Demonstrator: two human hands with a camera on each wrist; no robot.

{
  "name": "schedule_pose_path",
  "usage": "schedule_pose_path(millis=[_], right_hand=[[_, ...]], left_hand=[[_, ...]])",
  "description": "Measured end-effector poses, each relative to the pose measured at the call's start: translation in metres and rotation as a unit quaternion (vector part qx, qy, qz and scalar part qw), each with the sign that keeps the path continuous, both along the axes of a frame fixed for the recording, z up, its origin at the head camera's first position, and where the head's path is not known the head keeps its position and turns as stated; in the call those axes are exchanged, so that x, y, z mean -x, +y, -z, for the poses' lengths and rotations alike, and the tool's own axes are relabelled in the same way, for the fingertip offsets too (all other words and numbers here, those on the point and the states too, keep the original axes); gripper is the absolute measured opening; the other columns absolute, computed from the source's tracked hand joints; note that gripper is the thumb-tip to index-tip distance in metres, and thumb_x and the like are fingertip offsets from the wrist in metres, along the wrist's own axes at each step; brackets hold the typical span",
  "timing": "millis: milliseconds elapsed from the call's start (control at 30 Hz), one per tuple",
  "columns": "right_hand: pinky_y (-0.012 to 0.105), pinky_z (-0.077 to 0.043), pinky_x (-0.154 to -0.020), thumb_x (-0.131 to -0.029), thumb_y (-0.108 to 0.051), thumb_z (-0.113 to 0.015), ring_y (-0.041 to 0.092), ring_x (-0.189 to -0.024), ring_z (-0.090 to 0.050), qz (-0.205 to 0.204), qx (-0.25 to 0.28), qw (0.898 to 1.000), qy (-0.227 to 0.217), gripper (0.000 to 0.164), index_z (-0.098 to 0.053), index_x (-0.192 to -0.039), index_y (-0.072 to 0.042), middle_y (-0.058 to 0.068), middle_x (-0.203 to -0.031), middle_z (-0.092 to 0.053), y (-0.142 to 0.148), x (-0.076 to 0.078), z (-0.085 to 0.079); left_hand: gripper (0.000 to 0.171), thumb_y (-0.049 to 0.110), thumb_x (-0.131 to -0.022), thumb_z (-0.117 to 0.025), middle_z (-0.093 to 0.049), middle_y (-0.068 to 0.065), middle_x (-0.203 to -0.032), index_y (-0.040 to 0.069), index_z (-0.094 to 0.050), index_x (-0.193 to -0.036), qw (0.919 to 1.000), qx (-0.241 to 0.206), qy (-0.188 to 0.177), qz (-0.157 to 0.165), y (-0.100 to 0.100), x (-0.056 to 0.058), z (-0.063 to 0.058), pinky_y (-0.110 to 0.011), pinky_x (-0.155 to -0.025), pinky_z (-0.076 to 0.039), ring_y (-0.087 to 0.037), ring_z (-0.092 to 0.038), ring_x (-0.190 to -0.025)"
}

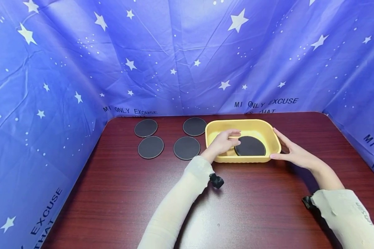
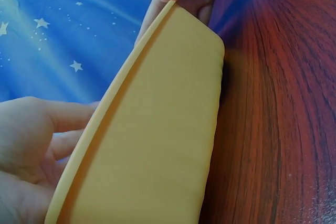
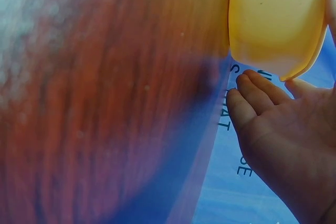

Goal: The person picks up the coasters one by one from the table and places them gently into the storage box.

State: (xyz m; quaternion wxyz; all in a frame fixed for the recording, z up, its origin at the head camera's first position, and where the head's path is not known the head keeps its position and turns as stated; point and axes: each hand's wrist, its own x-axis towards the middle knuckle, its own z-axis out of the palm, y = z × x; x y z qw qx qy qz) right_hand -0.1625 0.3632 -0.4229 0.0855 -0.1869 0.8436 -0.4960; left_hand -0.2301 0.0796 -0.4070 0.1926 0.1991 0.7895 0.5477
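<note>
In the head view a yellow rectangular container point(image 1: 241, 159) stands on the table, a flat black disc point(image 1: 250, 146) with a stitched-looking edge inside it. My left hand point(image 1: 222, 141) reaches over the front rim into the container, its fingers loosely spread close beside the disc's left edge. The container's front wall hides part of the disc. At the right end my right hand point(image 1: 296, 154) holds the container, thumb at the front corner and index finger at the back corner. The left wrist view shows the container's outer wall point(image 2: 152, 119) with the left hand point(image 2: 26, 145) behind its rim.
Left of the container, several more black discs point(image 1: 187, 148) lie flat in two columns on the dark red wooden table point(image 1: 112, 204). One disc point(image 1: 194, 126) is close to the container's left end. Blue star-patterned cloth point(image 1: 162, 52) hangs along the back and sides.
</note>
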Motion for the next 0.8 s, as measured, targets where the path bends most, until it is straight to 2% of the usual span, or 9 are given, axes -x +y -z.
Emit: schedule_pose_path(millis=[233,367,800], right_hand=[[-0.005,-0.030,-0.096,-0.092,-0.001,-0.066,-0.023,-0.129,-0.028,-0.003,0.004,1.000,0.000,0.099,0.003,-0.161,-0.014,0.025,-0.166,0.000,0.000,0.001,0.001],[-0.005,-0.030,-0.096,-0.092,-0.001,-0.066,-0.023,-0.128,-0.028,-0.001,0.002,1.000,-0.001,0.099,0.003,-0.161,-0.014,0.026,-0.165,-0.001,0.001,0.001,0.001],[-0.005,-0.031,-0.095,-0.092,-0.002,-0.067,-0.024,-0.126,-0.030,0.002,-0.004,1.000,-0.001,0.099,0.003,-0.161,-0.016,0.025,-0.166,-0.002,0.001,0.001,0.001]], left_hand=[[0.050,0.007,-0.096,-0.063,-0.060,-0.012,-0.141,0.003,-0.050,-0.144,0.9968,-0.078,-0.003,0.020,-0.006,0.001,-0.006,-0.021,-0.098,-0.054,-0.026,-0.062,-0.125],[0.049,0.009,-0.096,-0.063,-0.060,-0.014,-0.141,0.002,-0.051,-0.142,0.9950,-0.096,0.012,0.028,-0.012,0.002,-0.013,-0.018,-0.097,-0.053,-0.027,-0.061,-0.126],[0.049,0.008,-0.095,-0.064,-0.059,-0.017,-0.141,0.000,-0.051,-0.142,0.9914,-0.118,0.044,0.035,-0.040,0.006,-0.025,-0.023,-0.100,-0.053,-0.034,-0.058,-0.128]])
